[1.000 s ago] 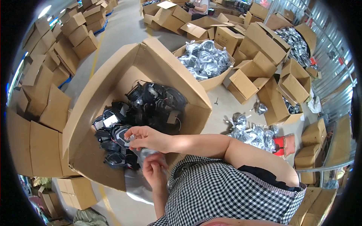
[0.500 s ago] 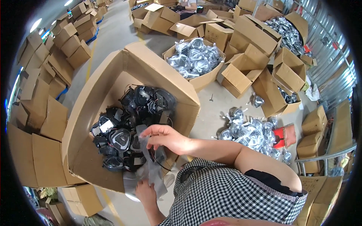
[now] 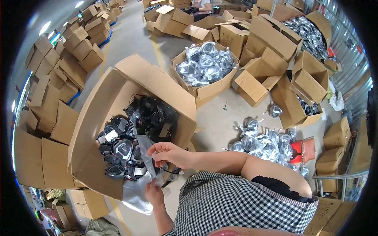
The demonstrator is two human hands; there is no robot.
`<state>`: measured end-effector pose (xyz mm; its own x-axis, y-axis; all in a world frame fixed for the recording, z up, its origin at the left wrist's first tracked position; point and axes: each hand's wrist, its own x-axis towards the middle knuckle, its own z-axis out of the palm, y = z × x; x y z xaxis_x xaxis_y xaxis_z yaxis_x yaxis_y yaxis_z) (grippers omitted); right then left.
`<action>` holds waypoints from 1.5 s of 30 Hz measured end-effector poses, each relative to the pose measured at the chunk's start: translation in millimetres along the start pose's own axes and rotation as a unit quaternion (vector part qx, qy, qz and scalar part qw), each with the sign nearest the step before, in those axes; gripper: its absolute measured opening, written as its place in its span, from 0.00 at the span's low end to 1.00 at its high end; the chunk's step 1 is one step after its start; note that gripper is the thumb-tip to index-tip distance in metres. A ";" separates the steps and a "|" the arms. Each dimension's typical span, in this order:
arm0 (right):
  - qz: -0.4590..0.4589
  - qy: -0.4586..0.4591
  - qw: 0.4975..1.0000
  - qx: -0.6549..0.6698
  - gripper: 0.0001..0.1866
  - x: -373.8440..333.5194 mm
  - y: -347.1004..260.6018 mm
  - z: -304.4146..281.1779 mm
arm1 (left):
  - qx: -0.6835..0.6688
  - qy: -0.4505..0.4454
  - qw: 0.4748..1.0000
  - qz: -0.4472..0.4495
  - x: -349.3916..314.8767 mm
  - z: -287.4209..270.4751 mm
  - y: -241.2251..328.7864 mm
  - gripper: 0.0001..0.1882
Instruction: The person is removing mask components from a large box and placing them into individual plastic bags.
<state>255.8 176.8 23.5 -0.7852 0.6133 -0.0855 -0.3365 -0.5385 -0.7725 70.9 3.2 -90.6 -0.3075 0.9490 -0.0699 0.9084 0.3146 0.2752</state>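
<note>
My right hand [image 3: 168, 155] pinches the upper part of a thin clear plastic bag [image 3: 145, 151], above the near side of a large cardboard box. Lower down, my left hand [image 3: 154, 193] has its fingers closed on the bag's lower part. A dark cable with a pale end [image 3: 179, 172] sticks out below my right hand; what it belongs to is mostly hidden. Inside the large box [image 3: 92, 171] lie several black round-cased parts [image 3: 123, 149] with wires. A whitish plastic sheet or bag [image 3: 137, 196] hangs over the box's near edge, beside my left hand.
Behind the large box, another carton [image 3: 214, 88] holds bagged parts [image 3: 208, 65]. More bagged parts [image 3: 264, 145] lie heaped on the floor to the right, next to a red bag [image 3: 304, 151]. Cartons [image 3: 264, 76] stand at the back and left. A person [image 3: 201, 7] sits far off.
Both hands have drawn a little closer together on the plastic bag. The left hand has risen slightly, and more of the whitish plastic shows at the box edge. The view has shifted.
</note>
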 end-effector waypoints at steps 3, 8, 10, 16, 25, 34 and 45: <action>0.006 0.015 1.000 0.005 0.10 -12.4 -3.9 -16.1 | -0.072 0.133 0.988 -0.005 -5.6 2.6 16.2 0.17; 0.006 0.016 1.000 0.009 0.10 -23.4 -6.4 -27.3 | -0.277 0.303 0.907 0.093 9.5 -5.0 49.9 0.13; 0.013 0.009 1.000 0.015 0.10 -25.5 -7.0 -29.3 | -0.256 0.223 0.933 0.121 18.4 -8.0 54.0 0.11; -0.012 0.052 0.998 0.028 0.10 -36.5 -18.8 -42.7 | -0.144 0.064 0.980 0.120 15.3 -10.5 63.2 0.05; -0.076 0.046 0.996 0.000 0.10 -33.1 -30.3 -37.1 | -0.122 0.443 0.833 0.307 43.0 -52.4 114.9 0.15; -0.259 0.094 0.961 0.034 0.09 -33.1 -107.3 -38.5 | -0.222 0.188 0.915 0.278 -3.2 -118.2 143.2 0.13; -0.270 0.093 0.958 0.038 0.12 -72.8 -121.1 -51.9 | -0.402 -0.131 0.826 0.372 -21.9 -148.8 159.6 0.08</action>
<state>380.7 227.4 90.7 -0.3827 0.9023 0.1983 -0.7096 -0.1496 -0.6886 180.5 29.6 97.5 0.4199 0.8781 0.2293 0.3035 -0.3739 0.8764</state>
